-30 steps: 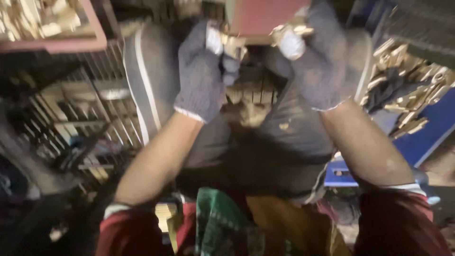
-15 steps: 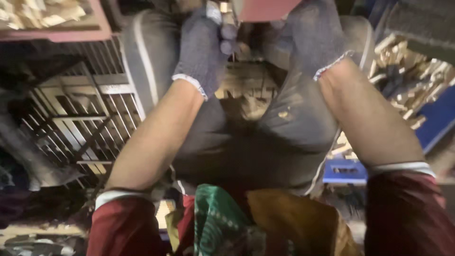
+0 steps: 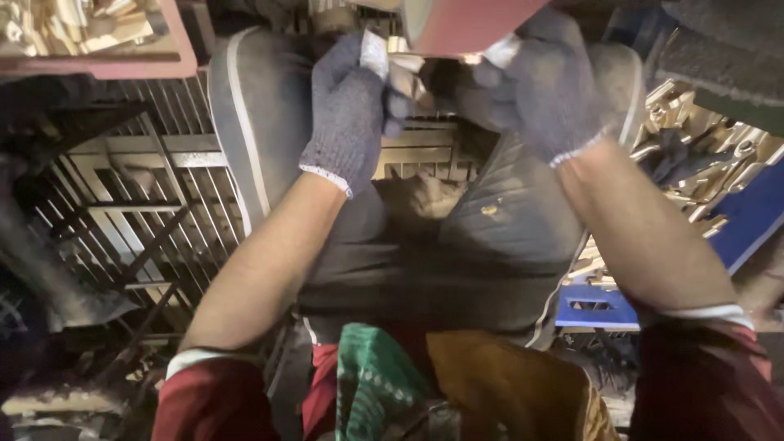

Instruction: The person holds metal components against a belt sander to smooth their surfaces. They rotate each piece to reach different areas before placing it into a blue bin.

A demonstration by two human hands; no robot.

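Both my hands wear grey knit gloves and meet at the top centre. My left hand and my right hand pinch a small brass-coloured metal part between their fingertips. The part sits right under a reddish-pink wheel or disc at the top edge. Most of the part is hidden by the fingers. My knees in dark grey trousers lie below the hands.
A pink tray with several brass pieces stands at the top left. A metal grate floor spreads on the left. A blue crate full of brass parts is at the right. Green and orange cloth lies in my lap.
The view has shifted a little. Both hands stay together at the reddish disc, still gripping the small part; the right hand has turned slightly.
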